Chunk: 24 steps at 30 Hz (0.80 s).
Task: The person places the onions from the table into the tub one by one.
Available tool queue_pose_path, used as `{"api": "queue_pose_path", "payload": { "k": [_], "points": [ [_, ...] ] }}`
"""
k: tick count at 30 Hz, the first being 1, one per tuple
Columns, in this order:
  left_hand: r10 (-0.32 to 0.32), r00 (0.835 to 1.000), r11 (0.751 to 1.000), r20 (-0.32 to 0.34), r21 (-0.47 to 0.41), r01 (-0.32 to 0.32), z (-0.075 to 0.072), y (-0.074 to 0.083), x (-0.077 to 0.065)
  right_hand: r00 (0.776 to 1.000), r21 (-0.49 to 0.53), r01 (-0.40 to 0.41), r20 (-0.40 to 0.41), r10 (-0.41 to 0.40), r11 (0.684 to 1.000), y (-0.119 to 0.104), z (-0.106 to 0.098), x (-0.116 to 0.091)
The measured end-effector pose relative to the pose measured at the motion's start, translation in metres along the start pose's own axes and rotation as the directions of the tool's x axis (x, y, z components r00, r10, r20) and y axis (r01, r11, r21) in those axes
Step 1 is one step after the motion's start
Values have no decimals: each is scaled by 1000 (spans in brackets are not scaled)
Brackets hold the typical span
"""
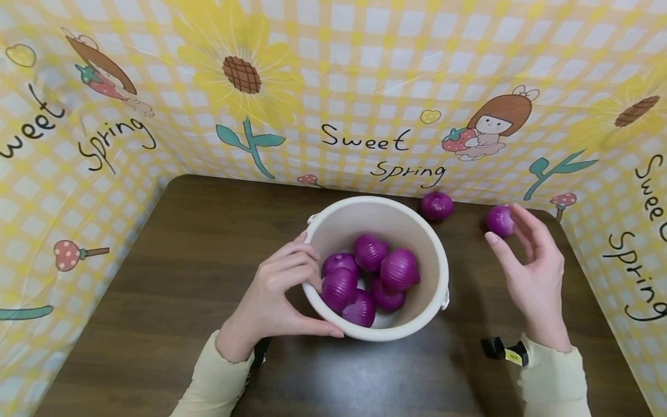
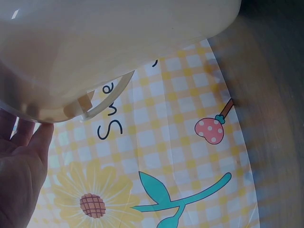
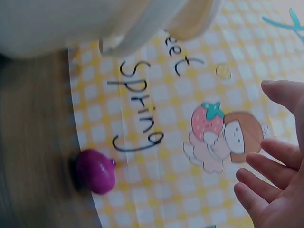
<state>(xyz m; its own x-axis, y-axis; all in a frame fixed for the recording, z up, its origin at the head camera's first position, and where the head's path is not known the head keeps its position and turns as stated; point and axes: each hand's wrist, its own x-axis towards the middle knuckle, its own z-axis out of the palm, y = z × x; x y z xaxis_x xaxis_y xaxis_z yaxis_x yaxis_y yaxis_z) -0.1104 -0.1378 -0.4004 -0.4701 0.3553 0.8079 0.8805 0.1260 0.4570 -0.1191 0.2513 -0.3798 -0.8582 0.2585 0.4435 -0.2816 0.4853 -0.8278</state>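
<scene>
A white bucket [image 1: 376, 334] stands on the table with several purple onions [image 1: 399, 270] inside it. My left hand [image 1: 273, 292] grips its rim on the left, fingers over the edge and thumb along the near outside. In the left wrist view, those fingers [image 2: 42, 142] touch the rim beside the bucket's handle [image 2: 116, 97]. Toward the back right, my right hand [image 1: 537, 275] is held with thumb and fingers spread and nothing between them. Just beyond its fingertips lies a loose onion [image 1: 499, 221], partly covered by a finger. Another onion [image 1: 436, 206] lies behind the bucket.
The dark wooden table [image 1: 208, 243] is enclosed at the back and sides by a yellow checked cloth [image 1: 354, 87] printed with flowers and words. One loose onion [image 3: 96, 172] shows near the cloth in the right wrist view. A black strap [image 1: 502, 350] sits at the right wrist.
</scene>
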Motion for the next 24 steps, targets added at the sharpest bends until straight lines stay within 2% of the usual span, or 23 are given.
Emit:
{"api": "queue_pose_path", "payload": {
  "k": [6, 13, 17, 24],
  "points": [
    [2, 1000, 1000, 0, 7, -2, 0, -1, -1, 999, -48, -41, -30, 40, 998, 14, -8, 15],
    [-2, 1000, 1000, 2, 16, 2, 0, 0, -1, 992, -127, -126, -2, 126, 984, 38, -16, 32],
    [-3, 1000, 1000, 2, 15, 3, 0, 0, -1, 978, -157, -202, 18, 207, 967, 54, -20, 42],
    [14, 1000, 1000, -13, 6, -14, 3, -3, -2, 936, -214, -320, 79, 343, 923, 72, -32, 53]
  ]
}}
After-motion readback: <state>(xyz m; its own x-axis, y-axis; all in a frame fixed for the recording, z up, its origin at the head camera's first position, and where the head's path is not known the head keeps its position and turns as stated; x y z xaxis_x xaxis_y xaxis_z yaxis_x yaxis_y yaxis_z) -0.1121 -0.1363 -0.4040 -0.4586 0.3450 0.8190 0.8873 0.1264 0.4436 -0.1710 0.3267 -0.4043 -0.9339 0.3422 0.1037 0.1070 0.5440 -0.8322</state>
